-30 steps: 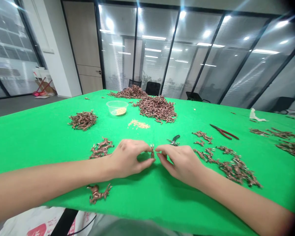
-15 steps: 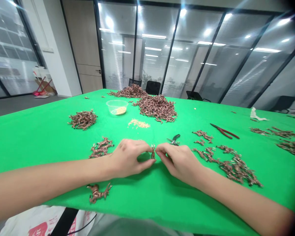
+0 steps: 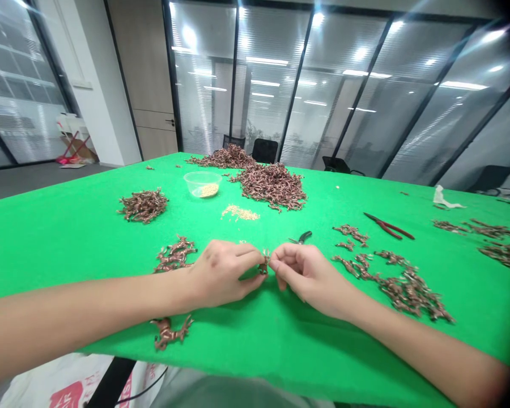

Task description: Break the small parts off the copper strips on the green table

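Between the thumb and forefinger of my left hand (image 3: 225,272) is a small brown animal figurine (image 3: 264,264), held upright just above the green cloth. Close against its right side, my right hand (image 3: 308,272) has thumb and forefinger pinched together; whatever may be in that pinch is too small to make out. Similar shiny figurines (image 3: 175,255) lie beyond my left wrist, and a single figurine (image 3: 170,333) sits nearer to me, below my left forearm. Small dark-handled pliers (image 3: 305,237) lie behind my right hand, partly hidden by it.
Tiny pale pieces (image 3: 240,213) are spread on the green cloth (image 3: 89,243), near a clear plastic bowl (image 3: 202,182) with more inside. Figurine heaps (image 3: 272,186) stand at the back, with a smaller pile (image 3: 143,205) left. Red-handled pliers (image 3: 390,226) and scattered figurines (image 3: 412,289) lie right.
My right hand has turned a little, its other fingers now curling under the pinch. The figurine in my left fingers has tilted slightly. Everything else on the table stays put.
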`<state>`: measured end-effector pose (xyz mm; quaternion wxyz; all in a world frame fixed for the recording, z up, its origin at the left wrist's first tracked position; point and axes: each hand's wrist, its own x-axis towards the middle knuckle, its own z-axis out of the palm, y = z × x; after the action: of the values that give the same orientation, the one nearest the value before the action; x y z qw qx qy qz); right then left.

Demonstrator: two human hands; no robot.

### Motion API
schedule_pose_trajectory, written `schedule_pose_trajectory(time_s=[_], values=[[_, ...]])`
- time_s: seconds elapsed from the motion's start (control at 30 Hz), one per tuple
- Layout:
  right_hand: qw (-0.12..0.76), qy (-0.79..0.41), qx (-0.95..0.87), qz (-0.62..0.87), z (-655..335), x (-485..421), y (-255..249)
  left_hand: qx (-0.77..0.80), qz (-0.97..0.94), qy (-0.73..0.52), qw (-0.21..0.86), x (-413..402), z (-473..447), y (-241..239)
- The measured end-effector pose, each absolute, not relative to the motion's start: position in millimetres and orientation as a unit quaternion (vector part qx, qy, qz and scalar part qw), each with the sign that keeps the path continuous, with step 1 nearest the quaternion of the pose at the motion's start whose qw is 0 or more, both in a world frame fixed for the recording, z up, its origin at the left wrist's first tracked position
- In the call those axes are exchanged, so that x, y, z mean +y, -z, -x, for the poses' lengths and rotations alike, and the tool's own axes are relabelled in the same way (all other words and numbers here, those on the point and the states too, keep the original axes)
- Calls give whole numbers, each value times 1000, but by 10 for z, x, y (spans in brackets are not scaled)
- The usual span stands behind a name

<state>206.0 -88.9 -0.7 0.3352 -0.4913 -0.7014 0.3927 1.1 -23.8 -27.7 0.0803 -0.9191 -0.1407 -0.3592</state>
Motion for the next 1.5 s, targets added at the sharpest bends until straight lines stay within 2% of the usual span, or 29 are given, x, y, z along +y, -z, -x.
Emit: schedule_pose_trajectory(time_s=[0.17,0.27,0.37,0.43,0.53,0.6,0.7,1.1,1.5], values=[[307,-581,-590,468,-2091,-854,-14,-104,900,402,130,-243,-29,266],[314,-577,-589,471,-2103,-839,9,-117,905,395,110,-250,-25,265],[350,-417,-668,507,-2121,-836,42,-155,913,374,57,-254,-13,259],[359,-221,-756,501,-2147,-839,68,-175,916,361,27,-255,-8,250],[327,40,-837,437,-2195,-843,104,-190,918,349,0,-259,-9,241],[309,120,-853,404,-2219,-844,122,-194,917,349,-10,-260,-14,242],[290,173,-866,369,-2233,-839,142,-195,916,350,-16,-262,-16,249],[262,211,-877,344,-2215,-816,148,-188,916,355,-28,-262,-16,252],[260,167,-880,360,-2221,-801,174,-179,918,352,-37,-257,-15,262]])
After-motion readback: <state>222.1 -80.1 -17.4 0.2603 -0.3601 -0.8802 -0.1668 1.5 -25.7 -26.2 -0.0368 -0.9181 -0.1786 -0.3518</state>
